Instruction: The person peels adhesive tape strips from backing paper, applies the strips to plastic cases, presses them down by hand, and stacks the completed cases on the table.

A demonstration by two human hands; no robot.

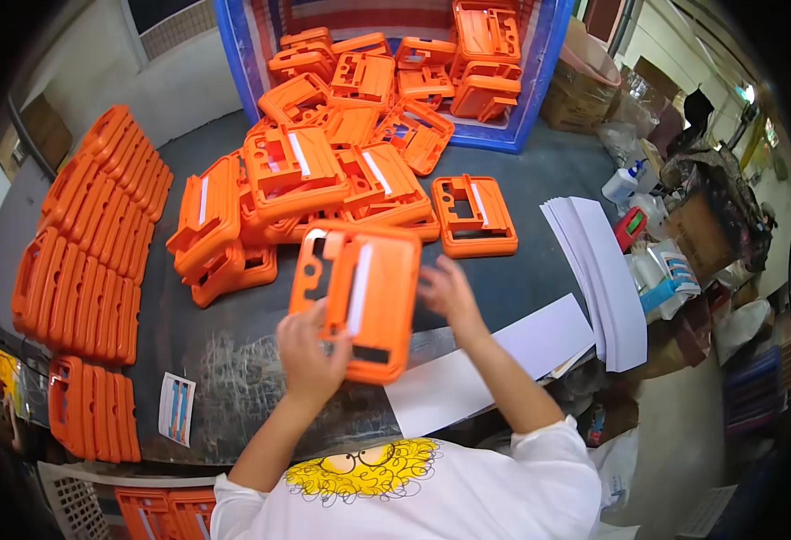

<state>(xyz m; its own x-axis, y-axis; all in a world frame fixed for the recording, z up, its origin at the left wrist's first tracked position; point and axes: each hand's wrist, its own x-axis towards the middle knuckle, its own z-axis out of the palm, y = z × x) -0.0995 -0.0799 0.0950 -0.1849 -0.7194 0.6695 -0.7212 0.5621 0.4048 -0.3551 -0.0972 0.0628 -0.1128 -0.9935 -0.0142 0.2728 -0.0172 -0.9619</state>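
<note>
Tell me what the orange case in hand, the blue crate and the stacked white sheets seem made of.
Held orange case: probably rigid moulded plastic, semi-gloss, given its rounded corners, clean cut-outs and soft highlights. Blue crate: likely hard plastic with a slight sheen, by its smooth rim. Stacked white sheets: paper or thin card, matte, with thin layered edges; which one stays unclear.

A scratched dark-grey tabletop (pixel 548 175) stood beside a plain pale wall (pixel 197 90), which framed a dark rectangular opening (pixel 175 34). Rightward, a pale grey floor (pixel 679 432) showed; above it, a small bright white light (pixel 748 94) glowed.
</note>
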